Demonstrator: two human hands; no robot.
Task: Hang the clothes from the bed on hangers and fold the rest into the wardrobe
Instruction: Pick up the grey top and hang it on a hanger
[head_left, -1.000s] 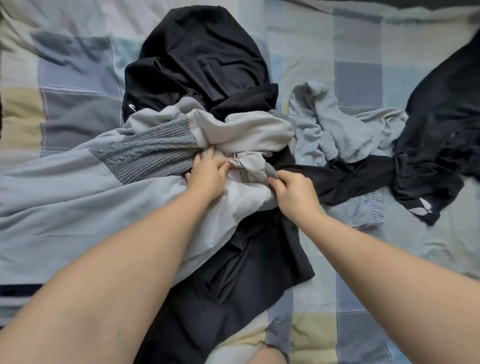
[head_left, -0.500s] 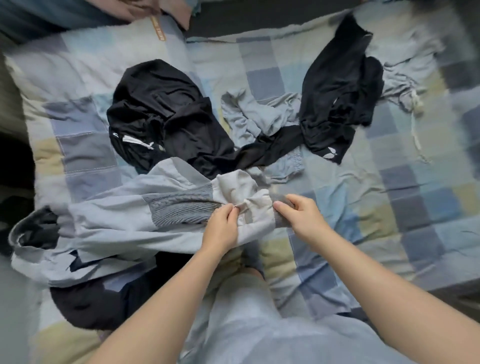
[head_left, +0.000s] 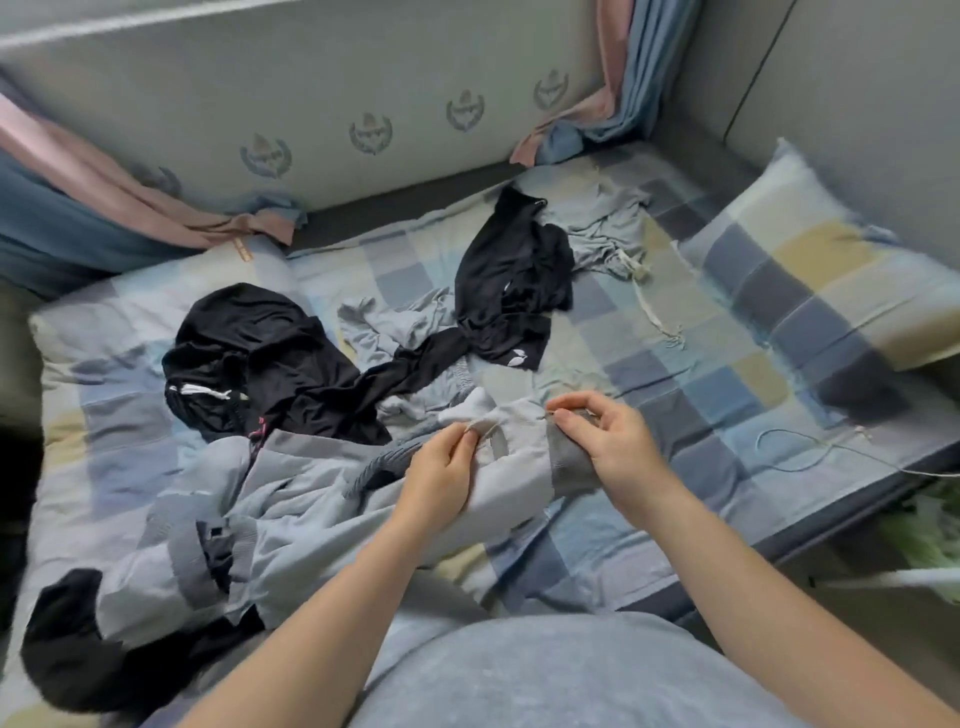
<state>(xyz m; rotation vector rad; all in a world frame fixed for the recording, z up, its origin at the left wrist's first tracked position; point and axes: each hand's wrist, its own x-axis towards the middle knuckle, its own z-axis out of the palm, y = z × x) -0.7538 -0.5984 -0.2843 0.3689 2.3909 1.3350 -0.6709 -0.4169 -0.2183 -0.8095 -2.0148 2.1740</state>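
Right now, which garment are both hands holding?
The pale grey jacket with ribbed cuffs: left hand and right hand pinch it; the black clothes lie untouched.

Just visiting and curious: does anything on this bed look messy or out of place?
Yes. A crumpled black garment and a pale grey garment lie tangled on the checked bedsheet, unfolded. A thin white cord lies loose near the bed's right edge. Left hand and right hand pinch a grey-blue knit-panelled jacket.

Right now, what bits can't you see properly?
Head view:
- Grey jacket: what the left hand and right hand pinch is too small; a forearm covers part.
- Black garment, bottom left: partly under the jacket.
- Thin cord: runs off the right edge.
- Wardrobe, hangers: out of frame.
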